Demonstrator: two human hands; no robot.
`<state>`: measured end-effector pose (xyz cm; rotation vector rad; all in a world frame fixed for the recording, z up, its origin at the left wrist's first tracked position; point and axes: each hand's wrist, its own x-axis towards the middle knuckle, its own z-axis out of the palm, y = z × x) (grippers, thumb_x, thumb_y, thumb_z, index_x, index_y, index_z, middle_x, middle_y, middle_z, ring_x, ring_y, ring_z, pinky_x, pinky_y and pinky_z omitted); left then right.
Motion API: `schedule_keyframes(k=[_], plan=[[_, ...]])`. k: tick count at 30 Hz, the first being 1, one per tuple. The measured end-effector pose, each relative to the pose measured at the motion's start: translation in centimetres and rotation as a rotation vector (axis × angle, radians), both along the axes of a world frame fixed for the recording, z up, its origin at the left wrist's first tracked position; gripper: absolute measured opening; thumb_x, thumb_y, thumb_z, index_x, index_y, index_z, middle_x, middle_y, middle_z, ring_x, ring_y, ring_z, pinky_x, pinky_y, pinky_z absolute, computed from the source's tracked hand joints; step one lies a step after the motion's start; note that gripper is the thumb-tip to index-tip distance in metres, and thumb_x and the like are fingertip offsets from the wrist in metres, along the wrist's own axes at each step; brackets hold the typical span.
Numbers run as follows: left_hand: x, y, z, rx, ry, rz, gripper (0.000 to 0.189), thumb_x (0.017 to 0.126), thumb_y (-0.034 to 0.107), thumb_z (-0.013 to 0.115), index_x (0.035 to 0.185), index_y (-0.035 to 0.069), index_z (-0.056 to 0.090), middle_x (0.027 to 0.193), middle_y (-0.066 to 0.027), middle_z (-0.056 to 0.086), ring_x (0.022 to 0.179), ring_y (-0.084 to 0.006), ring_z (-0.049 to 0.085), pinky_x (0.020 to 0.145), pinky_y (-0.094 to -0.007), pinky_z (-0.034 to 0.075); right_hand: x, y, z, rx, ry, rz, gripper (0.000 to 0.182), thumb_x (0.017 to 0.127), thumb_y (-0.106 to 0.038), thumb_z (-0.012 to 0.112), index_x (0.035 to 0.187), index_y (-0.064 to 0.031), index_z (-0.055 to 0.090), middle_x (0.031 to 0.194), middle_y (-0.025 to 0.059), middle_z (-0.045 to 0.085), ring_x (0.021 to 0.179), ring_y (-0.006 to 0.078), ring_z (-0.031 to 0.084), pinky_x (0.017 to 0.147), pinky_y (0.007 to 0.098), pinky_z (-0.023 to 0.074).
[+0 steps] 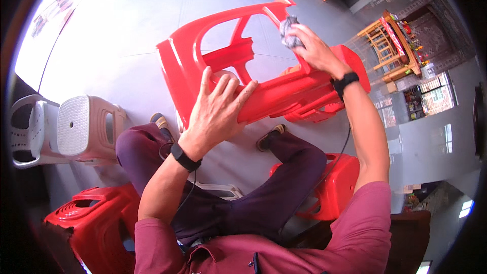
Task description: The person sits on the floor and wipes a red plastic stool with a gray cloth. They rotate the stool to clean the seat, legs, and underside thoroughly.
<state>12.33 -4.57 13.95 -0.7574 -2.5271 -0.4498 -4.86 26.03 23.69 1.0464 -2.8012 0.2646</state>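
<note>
A red plastic stool point(179, 57) is held tilted on its side before me, its cut-out legs facing away. My left hand point(220, 106) grips it by the near edge, fingers spread over the red plastic and the thumb side towards the right. In my right hand point(314, 51) is a crumpled grey cloth point(291, 34), pressed against a leg of the stool at its far right. The palm and the rest of the cloth are hidden under the fingers. Black bands with thin cables circle both wrists.
A white stool point(76, 125) and a white plastic chair point(32, 129) stand at left. Red stools are at lower left point(95, 220), near my right knee point(338, 186) and behind my right hand point(352, 64). A wooden table point(399, 53) stands far right.
</note>
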Motion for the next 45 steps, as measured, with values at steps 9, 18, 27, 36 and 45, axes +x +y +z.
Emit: schedule_keyframes(k=[9,18,27,36,45], plan=[[-0.1,0.0,0.9,0.012,-0.058,-0.02,0.094,0.073,0.051,0.084,0.156,0.023,0.049,0.131,-0.0109,0.061,0.134,-0.0295,0.054,0.126,-0.0638,0.023,11.5,14.7,2.2,0.078,0.291,-0.517,0.04,0.079,0.004,0.065,0.117,-0.0072,0.065,0.13,0.0157,0.061,0.126,0.0392,0.057,0.11,0.0458,0.0453],[0.1,0.6,1.2,-0.032,-0.089,-0.026,0.094,0.073,0.044,0.086,0.157,0.023,0.048,0.134,-0.0117,0.06,0.135,-0.0297,0.054,0.126,-0.0634,0.023,10.7,10.8,-1.0,0.228,0.308,-0.325,0.036,0.082,-0.006,0.065,0.118,-0.0064,0.063,0.125,0.016,0.067,0.12,0.0376,0.061,0.1,0.0456,0.051],[0.0,0.9,0.8,-0.027,-0.046,-0.034,0.096,0.073,0.043,0.086,0.158,0.021,0.046,0.128,-0.0085,0.06,0.132,-0.0265,0.054,0.125,-0.0651,0.024,13.1,7.6,-6.2,-0.118,0.377,-0.631,0.018,0.092,-0.009,0.06,0.109,-0.0039,0.055,0.102,0.0223,0.066,0.095,0.0458,0.066,0.083,0.0549,0.0534],[-0.5,-1.6,1.8,0.113,-0.098,-0.128,0.092,0.072,0.035,0.088,0.154,0.016,0.05,0.155,-0.0147,0.047,0.145,-0.0347,0.044,0.126,-0.0582,0.028,14.0,1.2,-3.4,-0.251,0.39,-0.478,0.029,0.082,-0.006,0.069,0.11,-0.0016,0.061,0.107,0.0195,0.064,0.104,0.0394,0.062,0.094,0.0472,0.0497],[-8.8,-10.3,-2.5,0.542,-0.065,0.141,0.066,0.096,0.038,0.075,0.152,0.01,0.052,0.148,-0.0203,0.054,0.137,-0.0398,0.054,0.115,-0.0502,0.045,13.4,-4.9,-1.3,-0.121,-0.077,-0.042,0.032,0.079,-0.01,0.077,0.109,-0.0034,0.067,0.11,0.0175,0.064,0.108,0.0378,0.063,0.097,0.0457,0.0499]])
